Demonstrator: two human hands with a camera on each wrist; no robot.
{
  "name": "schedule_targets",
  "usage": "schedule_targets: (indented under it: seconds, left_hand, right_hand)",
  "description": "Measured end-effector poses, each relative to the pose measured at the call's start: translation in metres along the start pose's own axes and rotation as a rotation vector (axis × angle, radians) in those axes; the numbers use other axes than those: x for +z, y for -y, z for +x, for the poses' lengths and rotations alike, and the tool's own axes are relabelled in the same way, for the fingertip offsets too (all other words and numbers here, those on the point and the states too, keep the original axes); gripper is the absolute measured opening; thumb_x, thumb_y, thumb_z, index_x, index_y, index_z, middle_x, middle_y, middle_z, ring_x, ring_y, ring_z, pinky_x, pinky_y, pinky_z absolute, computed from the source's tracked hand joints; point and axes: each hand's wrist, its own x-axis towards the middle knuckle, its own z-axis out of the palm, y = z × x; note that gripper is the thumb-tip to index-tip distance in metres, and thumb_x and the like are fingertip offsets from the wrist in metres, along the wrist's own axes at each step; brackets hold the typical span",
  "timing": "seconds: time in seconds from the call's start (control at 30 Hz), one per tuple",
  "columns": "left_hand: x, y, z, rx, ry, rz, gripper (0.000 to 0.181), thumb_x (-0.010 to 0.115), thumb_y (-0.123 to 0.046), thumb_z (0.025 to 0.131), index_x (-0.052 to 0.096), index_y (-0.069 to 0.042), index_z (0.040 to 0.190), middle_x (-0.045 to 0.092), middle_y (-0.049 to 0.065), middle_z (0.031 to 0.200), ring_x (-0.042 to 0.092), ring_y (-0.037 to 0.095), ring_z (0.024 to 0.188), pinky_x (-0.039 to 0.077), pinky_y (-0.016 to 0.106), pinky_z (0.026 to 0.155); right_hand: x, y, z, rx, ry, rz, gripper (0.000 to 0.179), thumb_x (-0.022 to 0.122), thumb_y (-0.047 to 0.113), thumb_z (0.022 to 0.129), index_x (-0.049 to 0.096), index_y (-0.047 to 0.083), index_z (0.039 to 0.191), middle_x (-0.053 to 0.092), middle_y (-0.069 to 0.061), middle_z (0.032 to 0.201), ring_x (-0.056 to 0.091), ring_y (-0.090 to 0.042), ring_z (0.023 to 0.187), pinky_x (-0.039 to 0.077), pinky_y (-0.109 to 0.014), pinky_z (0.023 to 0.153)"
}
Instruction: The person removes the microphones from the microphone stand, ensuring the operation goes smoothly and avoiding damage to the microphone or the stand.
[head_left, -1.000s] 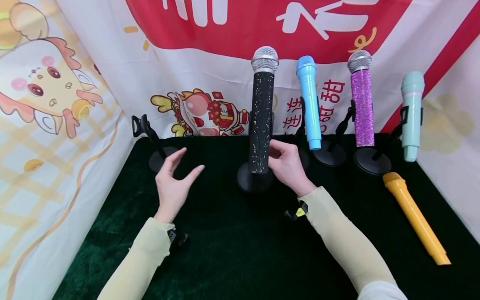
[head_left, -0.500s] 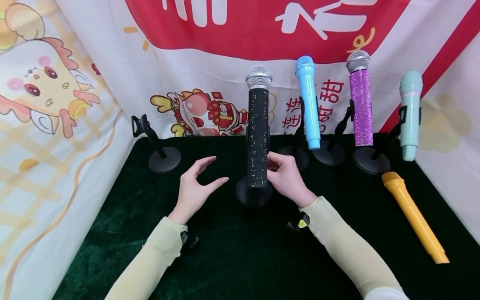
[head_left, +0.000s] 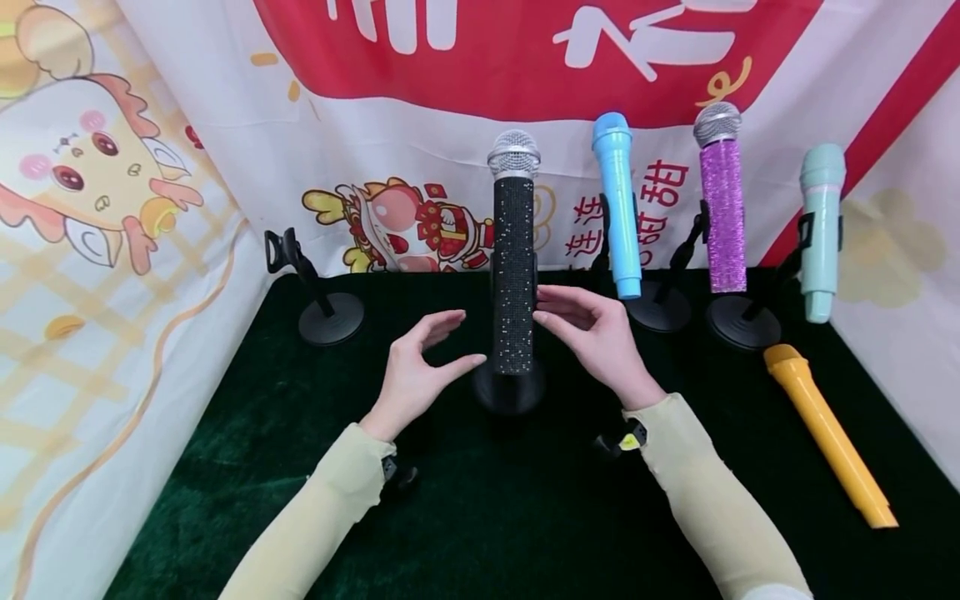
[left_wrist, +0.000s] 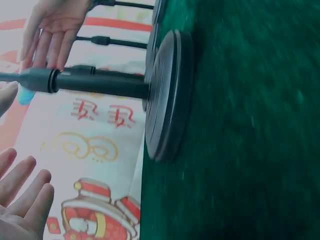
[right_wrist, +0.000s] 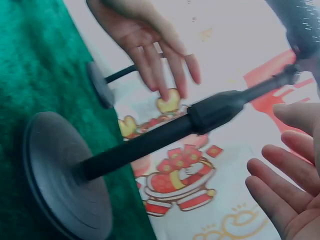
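A black sparkly microphone [head_left: 513, 275] with a silver mesh head sits tilted in a stand at the middle of the table. The stand's round base [head_left: 508, 398] rests on the green cloth; its pole [right_wrist: 150, 147] shows in the right wrist view. To the right of the microphone is my right hand [head_left: 600, 337], fingers extended, fingertips right by its edge. My left hand [head_left: 420, 375] is on the other side, thumb and fingers spread, thumb tip near the microphone's lower end. Both wrist views show the pole between the two hands, neither wrapped around it.
A blue microphone [head_left: 618, 208], a purple glittery microphone [head_left: 724, 217] and a mint microphone [head_left: 822, 233] stand in holders at the back right. An orange microphone [head_left: 828, 433] lies on the cloth. A bare stand [head_left: 330, 318] is at the back left, before the printed backdrop [head_left: 420, 125].
The black microphone and its stand came nearer to me with my right hand on the stand. That hand then let go and straightened its fingers. My left hand moved right, towards the microphone.
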Motion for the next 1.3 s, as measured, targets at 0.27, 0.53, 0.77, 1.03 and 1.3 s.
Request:
schedule_targets:
  seconds: [0.27,0.53,0.77,1.03,1.3]
  left_hand:
    - [0.03,0.0,0.005,0.054,0.082,-0.067,0.056,0.083,-0.023,0.088,0.058,-0.021,0.139,0.061,-0.006,0.136,0.062,0.011,0.118,0.052,0.036,0.1]
    - [0.05,-0.004,0.013,0.078,0.046,-0.125,0.055,0.081,0.003,0.085,0.06,-0.011,0.133,0.068,0.002,0.123,0.069,0.013,0.101,0.058,0.03,0.088]
    - [0.053,-0.008,0.019,0.093,0.014,-0.116,0.039,0.077,0.003,0.088,0.068,-0.01,0.123,0.073,0.0,0.11,0.069,0.011,0.092,0.059,0.03,0.081]
    - [0.054,-0.009,0.023,0.143,-0.002,-0.077,0.025,0.076,0.001,0.089,0.074,-0.008,0.113,0.075,-0.001,0.105,0.069,0.009,0.088,0.059,0.029,0.078]
    - [0.056,-0.009,0.028,0.137,0.011,-0.06,0.027,0.077,0.005,0.085,0.075,-0.009,0.108,0.075,-0.002,0.101,0.069,0.008,0.084,0.059,0.027,0.077]
  right_hand:
    - [-0.007,-0.002,0.001,-0.005,-0.031,0.009,0.033,0.07,0.007,0.098,0.067,-0.001,0.13,0.069,-0.014,0.126,0.068,-0.026,0.113,0.054,-0.029,0.094]
    - [-0.01,-0.001,0.005,-0.06,-0.033,0.036,0.032,0.068,0.013,0.1,0.068,0.006,0.131,0.069,-0.007,0.127,0.066,-0.023,0.117,0.052,-0.031,0.099]
    - [-0.009,0.02,0.009,-0.089,-0.018,0.074,0.035,0.065,0.019,0.103,0.065,0.007,0.135,0.066,-0.007,0.132,0.06,-0.023,0.124,0.047,-0.034,0.105]
    - [-0.002,0.037,0.025,-0.066,-0.015,0.169,0.044,0.069,0.017,0.1,0.059,0.004,0.141,0.063,-0.011,0.137,0.058,-0.025,0.128,0.047,-0.036,0.106]
    - [0.005,0.05,0.045,0.032,0.01,0.144,0.052,0.073,0.027,0.096,0.058,0.01,0.143,0.065,-0.008,0.134,0.061,-0.022,0.122,0.049,-0.038,0.104]
